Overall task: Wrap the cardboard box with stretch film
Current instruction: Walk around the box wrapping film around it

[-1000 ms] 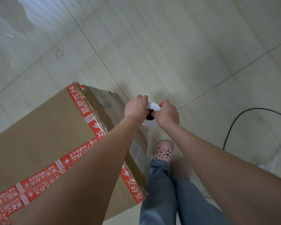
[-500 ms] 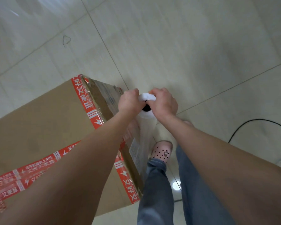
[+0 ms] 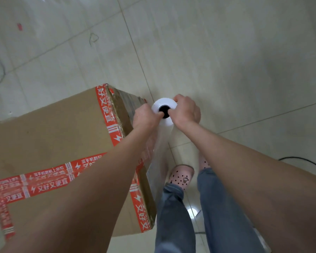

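Holding film roll upright, core upward

Just one cam, head-worn, wide-angle. Points steeply down along own forearms, almost straight at tiled floor. Left hand and right hand on film roll land mid-frame, close in. Cardboard box takes lower left, shoe bottom centre.

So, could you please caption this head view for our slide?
Left hand and right hand grip an upright stretch film roll beside the cardboard box.
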Demonstrator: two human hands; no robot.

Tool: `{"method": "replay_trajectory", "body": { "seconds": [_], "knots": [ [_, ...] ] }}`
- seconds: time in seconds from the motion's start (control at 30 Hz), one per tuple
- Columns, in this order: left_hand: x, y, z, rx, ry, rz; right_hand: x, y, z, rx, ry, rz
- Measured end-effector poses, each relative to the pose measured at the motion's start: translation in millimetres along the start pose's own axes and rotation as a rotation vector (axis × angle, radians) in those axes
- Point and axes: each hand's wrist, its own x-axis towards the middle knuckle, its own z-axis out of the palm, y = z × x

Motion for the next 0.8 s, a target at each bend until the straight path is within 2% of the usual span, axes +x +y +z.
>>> {"method": "replay_trajectory", "body": {
  "seconds": [0.1,0.23,0.37,0.57,0.67,0.73,0.8],
  "knots": [
    [1,7,2,0.098,0.038,0.049,2,-1,-1,0.013,-0.021,0.007],
    [3,22,8,0.259,0.048,0.198,6,5,1,0.151,-0.142,0.202],
    [9,34,9,0.336,0.062,0.279,12,9,-1,0.146,-0.121,0.15],
    [15,32,1,0.09,0.108,0.077,29,-13,-18,-0.086,-0.062,-0.09],
    [19,26,-4,-0.085,0.157,-0.078,31,-24,-17,-0.086,-0.028,-0.199],
    [20,23,-8,-0.19,0.168,-0.147,33,-30,-14,-0.038,-0.028,-0.153],
    [22,22,-11,-0.261,0.142,-0.191,35,-32,-11,0.082,-0.101,0.006]
  ]
}}
